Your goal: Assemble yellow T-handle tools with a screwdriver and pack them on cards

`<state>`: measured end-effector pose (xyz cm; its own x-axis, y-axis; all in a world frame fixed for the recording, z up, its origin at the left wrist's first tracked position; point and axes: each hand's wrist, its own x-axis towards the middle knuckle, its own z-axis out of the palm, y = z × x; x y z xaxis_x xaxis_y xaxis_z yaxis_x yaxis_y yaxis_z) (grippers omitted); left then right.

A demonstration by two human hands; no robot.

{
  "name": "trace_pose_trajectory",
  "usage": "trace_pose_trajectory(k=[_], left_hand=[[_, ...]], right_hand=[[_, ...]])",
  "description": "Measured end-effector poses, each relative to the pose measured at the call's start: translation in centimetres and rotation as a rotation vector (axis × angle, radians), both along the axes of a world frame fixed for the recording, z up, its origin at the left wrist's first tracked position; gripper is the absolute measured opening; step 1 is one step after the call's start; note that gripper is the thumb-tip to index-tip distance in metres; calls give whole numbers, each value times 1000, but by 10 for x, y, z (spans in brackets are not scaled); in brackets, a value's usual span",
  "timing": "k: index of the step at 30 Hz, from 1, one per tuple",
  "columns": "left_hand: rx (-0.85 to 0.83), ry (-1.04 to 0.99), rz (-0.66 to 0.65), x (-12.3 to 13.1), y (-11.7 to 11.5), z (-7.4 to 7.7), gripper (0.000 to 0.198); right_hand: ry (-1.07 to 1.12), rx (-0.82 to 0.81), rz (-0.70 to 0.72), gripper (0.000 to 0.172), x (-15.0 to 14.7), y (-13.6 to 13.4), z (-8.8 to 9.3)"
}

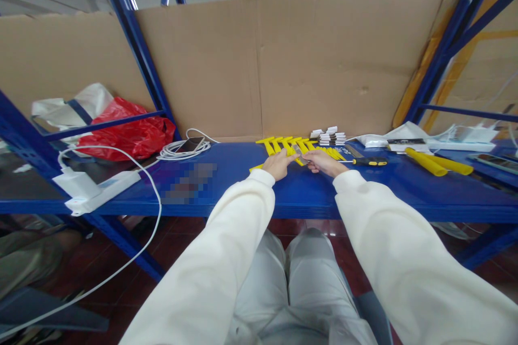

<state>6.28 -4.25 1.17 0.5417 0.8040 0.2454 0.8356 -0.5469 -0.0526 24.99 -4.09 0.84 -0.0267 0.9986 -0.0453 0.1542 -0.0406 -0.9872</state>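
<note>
Both my hands rest on the blue shelf [251, 194] in front of me, arms in white sleeves. My left hand [279, 164] and my right hand [322, 161] pinch the two ends of a small grey metal piece [300, 153], fingers closed on it. Just behind it lies a row of several yellow plastic handles [286, 144]. A stack of small white parts [329, 136] sits behind my right hand. A yellow-and-black screwdriver [369, 161] lies to the right of my right hand.
Two yellow tubes [437, 164] and white packets [408, 137] lie at the right. A phone on a coiled white cable [186, 146], a red bag [130, 132] and a white power strip [89, 190] are at the left. A cardboard sheet [291, 64] backs the shelf.
</note>
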Motion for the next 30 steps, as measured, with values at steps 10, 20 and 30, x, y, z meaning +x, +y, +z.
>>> trace_pose_trajectory(k=[10, 20, 30], left_hand=[[-17, -24, -5, 1, -2, 2, 56], [18, 14, -44, 0, -1, 1, 54], [40, 47, -121, 3, -1, -3, 56]], right_hand=[[-42, 65, 94, 31, 4, 2, -5], [-44, 13, 2, 29, 3, 5, -4], [-25, 77, -131, 32, -1, 4, 0]])
